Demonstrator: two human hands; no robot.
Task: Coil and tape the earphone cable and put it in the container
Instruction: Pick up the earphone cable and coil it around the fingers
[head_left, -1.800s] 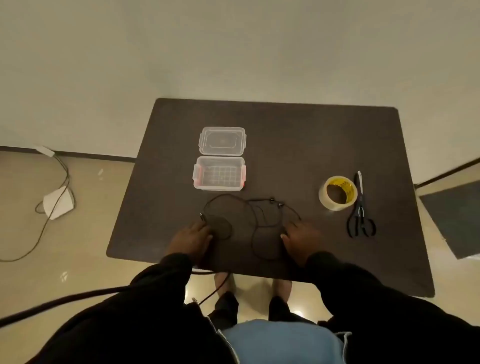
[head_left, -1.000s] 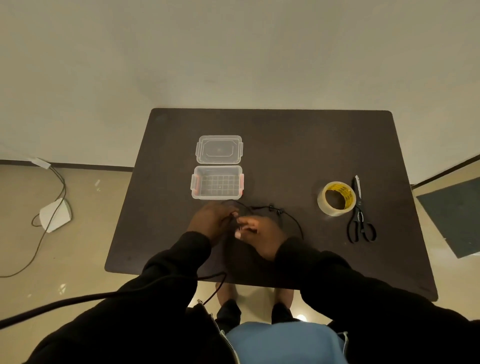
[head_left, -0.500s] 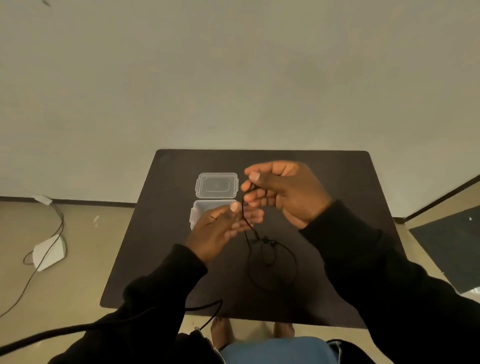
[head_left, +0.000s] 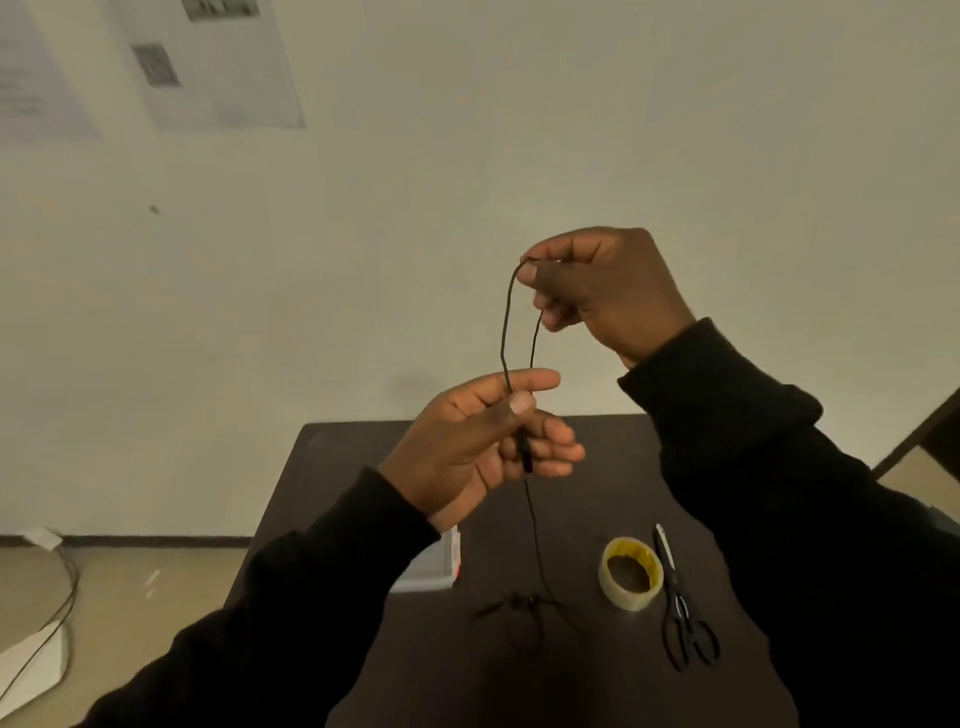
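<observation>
Both hands are raised high above the dark table (head_left: 597, 467). My right hand (head_left: 602, 291) pinches the top of a loop of the thin black earphone cable (head_left: 505, 332). My left hand (head_left: 478, 441) grips both strands of that loop lower down. One strand hangs from the left hand to the table, where the rest of the cable lies in a loose tangle. The clear container (head_left: 441, 566) with red clips is mostly hidden behind my left sleeve. A roll of clear tape (head_left: 629, 573) with a yellow core lies on the table at the right.
Black scissors (head_left: 683, 613) lie just right of the tape roll. Papers hang on the wall at the upper left. On the floor at the left lie a white object and a dark cord (head_left: 57, 613).
Both hands have risen well above the table with the cable, and my right hand has pulled up and away from the left, drawing out a loop. My view has tilted upward.
</observation>
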